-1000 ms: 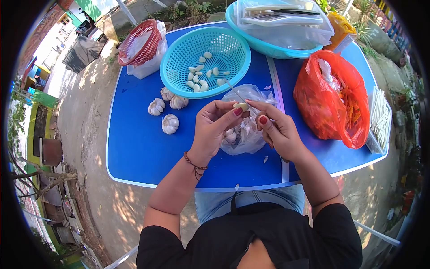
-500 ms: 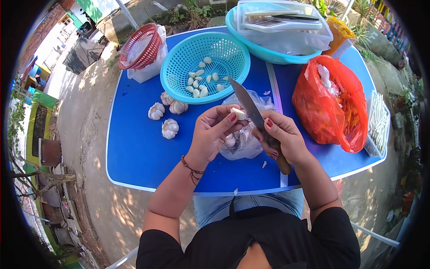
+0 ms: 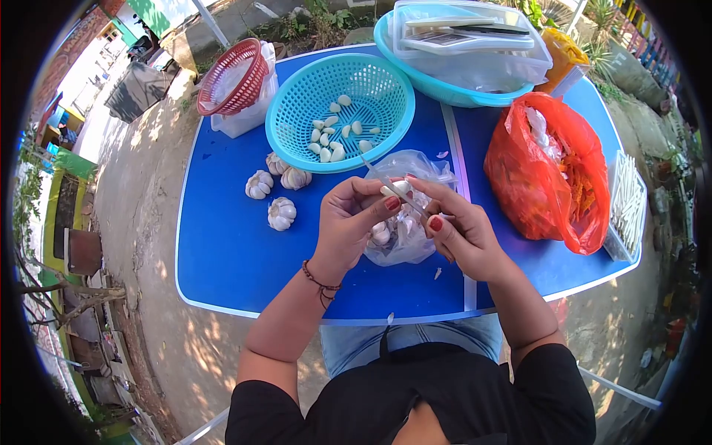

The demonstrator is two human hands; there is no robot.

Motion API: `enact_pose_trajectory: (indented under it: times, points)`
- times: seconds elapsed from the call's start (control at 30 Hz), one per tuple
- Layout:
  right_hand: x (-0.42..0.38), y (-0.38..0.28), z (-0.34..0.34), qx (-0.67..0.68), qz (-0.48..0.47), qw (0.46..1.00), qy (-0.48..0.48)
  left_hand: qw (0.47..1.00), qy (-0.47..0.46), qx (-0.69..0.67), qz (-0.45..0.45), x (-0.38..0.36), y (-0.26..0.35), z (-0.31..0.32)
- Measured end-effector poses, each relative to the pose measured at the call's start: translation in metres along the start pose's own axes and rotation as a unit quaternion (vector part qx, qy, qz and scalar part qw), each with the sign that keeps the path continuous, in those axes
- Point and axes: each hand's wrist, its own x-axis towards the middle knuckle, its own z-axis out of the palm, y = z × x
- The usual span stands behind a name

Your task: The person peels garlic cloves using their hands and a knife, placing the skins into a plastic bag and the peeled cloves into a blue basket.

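Between the thumb and fingers of my left hand [image 3: 354,211] is a pale garlic clove [image 3: 401,187]. My right hand [image 3: 461,228] grips a knife [image 3: 380,175], its blade seen nearly edge-on across the clove; the handle is mostly hidden by my fingers. Under both hands lies a clear plastic bag [image 3: 404,248] with garlic and papery skins in it. Left of my left hand, several whole garlic bulbs [image 3: 282,213] rest on the blue table [image 3: 237,271]. Peeled cloves [image 3: 337,152] lie inside the turquoise basket [image 3: 285,122] just beyond my hands.
A red plastic bag [image 3: 519,200] with orange-red contents stands at the right, beside a tub of white sticks [image 3: 627,196]. At the back are a turquoise basin [image 3: 445,93] under a clear container [image 3: 545,63], and a red basket [image 3: 256,74] on a white tub.
The knife has turned from broadside and upright to nearly edge-on, its blade now lying against the clove. My right hand has shifted its fingers in toward the clove.
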Motion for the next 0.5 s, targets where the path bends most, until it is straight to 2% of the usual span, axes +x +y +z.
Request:
enact_pose_trajectory:
  times: [0.27, 0.5]
  points:
    - [-0.0003, 0.0001, -0.0032, 0.012, 0.029, 0.999, 0.004, 0.999, 0.011, -0.036, -0.033, -0.0006, 0.0, 0.0046]
    - [0.0014, 0.0039, 0.0056, -0.011, 0.017, 0.999, 0.04, 0.997, 0.021, -0.056, -0.045, -0.0003, -0.0039, -0.0013]
